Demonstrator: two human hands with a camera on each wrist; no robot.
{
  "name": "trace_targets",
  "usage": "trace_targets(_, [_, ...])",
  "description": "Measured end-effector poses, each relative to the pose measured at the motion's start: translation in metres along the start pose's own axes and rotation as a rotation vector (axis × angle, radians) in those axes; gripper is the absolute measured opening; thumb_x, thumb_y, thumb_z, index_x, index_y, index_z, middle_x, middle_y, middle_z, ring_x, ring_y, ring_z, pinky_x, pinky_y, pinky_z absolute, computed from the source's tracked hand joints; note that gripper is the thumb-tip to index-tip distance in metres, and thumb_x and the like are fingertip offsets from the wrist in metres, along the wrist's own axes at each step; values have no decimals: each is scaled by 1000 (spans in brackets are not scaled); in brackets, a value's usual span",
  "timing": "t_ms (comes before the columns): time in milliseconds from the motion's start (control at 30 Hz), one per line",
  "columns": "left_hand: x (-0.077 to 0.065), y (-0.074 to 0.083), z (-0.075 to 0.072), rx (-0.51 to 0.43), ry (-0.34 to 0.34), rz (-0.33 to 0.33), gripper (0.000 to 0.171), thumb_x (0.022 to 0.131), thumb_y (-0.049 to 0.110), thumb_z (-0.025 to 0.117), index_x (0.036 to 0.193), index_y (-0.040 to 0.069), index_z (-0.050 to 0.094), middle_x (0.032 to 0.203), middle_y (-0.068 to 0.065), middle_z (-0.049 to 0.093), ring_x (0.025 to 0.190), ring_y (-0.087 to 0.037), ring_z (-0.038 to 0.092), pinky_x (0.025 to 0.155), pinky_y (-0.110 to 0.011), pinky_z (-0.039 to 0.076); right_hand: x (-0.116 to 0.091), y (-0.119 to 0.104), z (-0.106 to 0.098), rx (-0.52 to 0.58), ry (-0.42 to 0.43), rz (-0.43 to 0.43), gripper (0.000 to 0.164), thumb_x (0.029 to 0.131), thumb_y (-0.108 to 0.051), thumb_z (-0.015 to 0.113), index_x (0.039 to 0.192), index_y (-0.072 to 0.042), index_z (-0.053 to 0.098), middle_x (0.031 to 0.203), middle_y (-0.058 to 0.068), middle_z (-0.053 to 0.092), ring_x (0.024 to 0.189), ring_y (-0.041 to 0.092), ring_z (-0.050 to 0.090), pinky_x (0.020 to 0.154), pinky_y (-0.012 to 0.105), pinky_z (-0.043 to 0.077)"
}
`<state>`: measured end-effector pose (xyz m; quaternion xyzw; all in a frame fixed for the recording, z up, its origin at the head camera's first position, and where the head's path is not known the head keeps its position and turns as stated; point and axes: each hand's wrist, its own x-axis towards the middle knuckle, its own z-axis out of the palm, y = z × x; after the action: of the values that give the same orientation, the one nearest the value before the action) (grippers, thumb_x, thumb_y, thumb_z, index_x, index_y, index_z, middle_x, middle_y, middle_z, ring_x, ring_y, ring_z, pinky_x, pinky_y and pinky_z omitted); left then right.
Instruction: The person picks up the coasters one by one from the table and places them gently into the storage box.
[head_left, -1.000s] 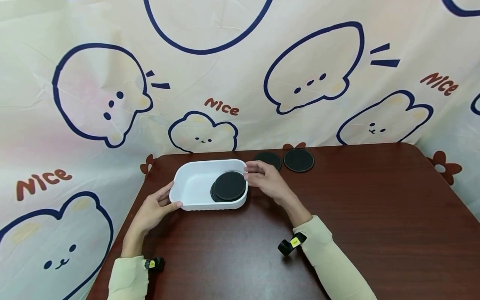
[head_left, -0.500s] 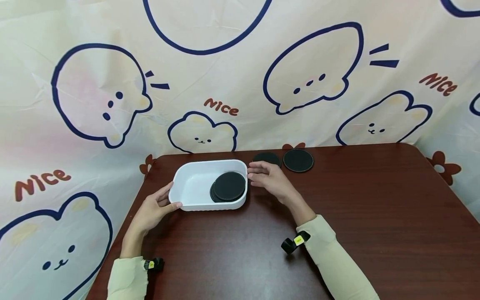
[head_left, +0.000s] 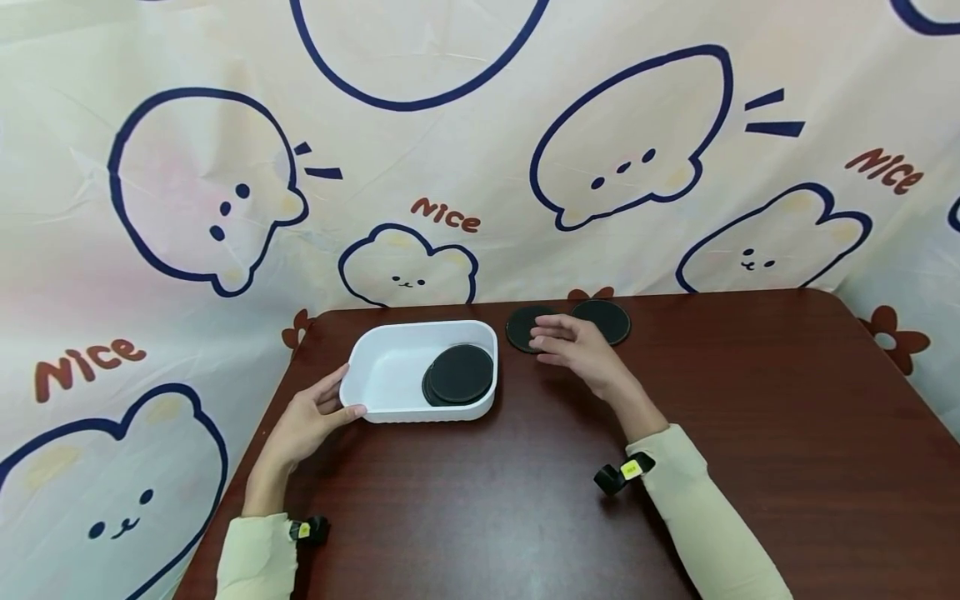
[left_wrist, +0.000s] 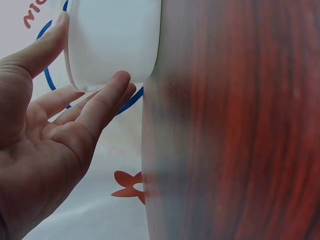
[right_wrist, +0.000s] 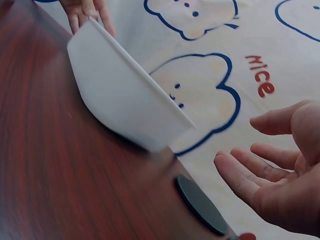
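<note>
A white oblong plastic tray [head_left: 405, 415] is on the far left part of the table, and black round coasters [head_left: 462, 373] lie overlapped at its right end. My left hand [head_left: 302, 427] grips the tray's left end, thumb at the near corner and fingers against the end wall. In the left wrist view the fingers [left_wrist: 102, 102] reach along the tray's end. My right hand [head_left: 581, 352] holds nothing; its fingers are loosely spread and overlap a black coaster [head_left: 519, 330] to the right of the tray. Another coaster [head_left: 613, 323] lies just right of it, partly hidden by the hand.
The dark red-brown wooden table [head_left: 480, 508] stretches to the near side and the right. A cream cloth [head_left: 495, 150] with blue cartoon outlines hangs directly behind the table's far edge, with both loose coasters close to that edge.
My right hand has left the tray's right end and moved right, over the loose coasters. My left hand and the tray have stayed in place.
</note>
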<state>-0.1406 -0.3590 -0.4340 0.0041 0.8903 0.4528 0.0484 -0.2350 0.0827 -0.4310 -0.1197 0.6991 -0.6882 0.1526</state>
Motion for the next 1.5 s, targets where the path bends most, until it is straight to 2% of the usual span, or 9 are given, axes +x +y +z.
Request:
trace_targets(133, [0,-3,0,-8,4,-3,91,99,26,80,170,5,28,166,-30,43,145,-49,54,104,-43,54,-1,2,-20,-35,16,-1,53,111,-13,59,159,3,44,158,31,51,141,41,61,112,46,56])
trace_targets(433, [2,-8,-2,-14,-6,13,91,99,27,81,170,8,27,167,-27,42,146,-48,54,102,-33,60,-3,7,-56,-111,68,48,58,113,-19,58,164,0,39,162,26,50,142,38,61,115,49,53])
trace_targets(733, [2,-6,-2,-4,-8,9,91,99,26,80,170,8,27,168,-27,42,146,-47,54,106,-43,56,-10,8,-85,-184,90,64,64,111,-25,61,165,-1,37,163,26,49,146,42,55,117,51,49])
trace_targets(1000, [1,-6,-2,-2,-2,2,91,99,27,80,171,8,27,168,-26,41,147,-48,53,107,-47,52,-15,8,-110,-260,121,60,69,110,-32,63,167,-5,35,165,24,47,142,27,58,114,38,54])
trace_targets(1167, [0,-6,-4,-1,-3,0,91,99,28,80,171,9,27,168,-26,41,146,-48,53,106,-47,52,-15,10,-122,-289,131,63,67,112,-35,59,167,-5,35,167,23,45,149,33,52,116,39,50])
trace_targets(1300, [0,-5,-5,2,-1,3,90,99,28,79,171,9,27,168,-26,41,146,-49,54,106,-47,53,-13,12,-129,-323,114,78,67,114,-39,52,169,-7,31,172,20,39,157,37,42,121,44,42])
trace_targets(1500, [1,-6,-3,-3,-4,13,90,99,27,80,170,7,28,168,-26,41,146,-49,54,107,-47,52,-8,19,-137,-421,77,87,70,115,-43,49,171,-10,26,176,18,30,163,42,29,130,62,31])
